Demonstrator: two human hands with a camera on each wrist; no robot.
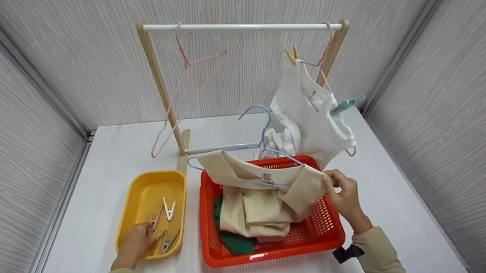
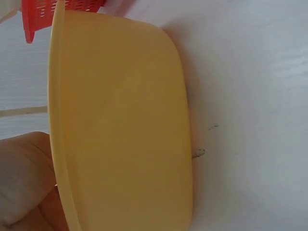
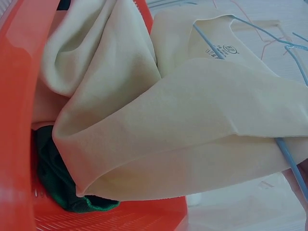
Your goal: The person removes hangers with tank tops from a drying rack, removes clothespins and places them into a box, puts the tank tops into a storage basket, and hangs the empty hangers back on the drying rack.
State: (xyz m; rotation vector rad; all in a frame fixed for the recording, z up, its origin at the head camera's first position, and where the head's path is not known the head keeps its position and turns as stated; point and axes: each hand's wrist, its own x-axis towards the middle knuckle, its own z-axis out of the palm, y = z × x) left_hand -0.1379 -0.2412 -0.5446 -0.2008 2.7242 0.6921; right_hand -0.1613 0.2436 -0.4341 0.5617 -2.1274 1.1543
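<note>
Over the red basket (image 1: 269,258), a beige sleeveless top (image 1: 266,211) is draped on a blue hanger (image 1: 266,127), its lower part bunched inside the basket. My right hand (image 1: 344,195) pinches the top's right shoulder at the hanger's end. In the right wrist view the blue hanger (image 3: 288,161) passes through the beige fabric (image 3: 183,110). My left hand (image 1: 133,242) reaches into the yellow tub (image 1: 154,179) and pinches a pink clothespin (image 1: 155,218). A white clothespin (image 1: 169,209) and a greyish one (image 1: 165,244) lie beside it. The left wrist view mostly shows the tub's outer wall (image 2: 125,120).
Behind the basket stands a rack with a white rail (image 1: 238,26). A pink hanger (image 1: 172,119) hangs at its left. At its right hangs a white top (image 1: 307,109) with a yellow clothespin (image 1: 291,55) and a teal clothespin (image 1: 346,105). Green cloth (image 1: 236,242) lies in the basket.
</note>
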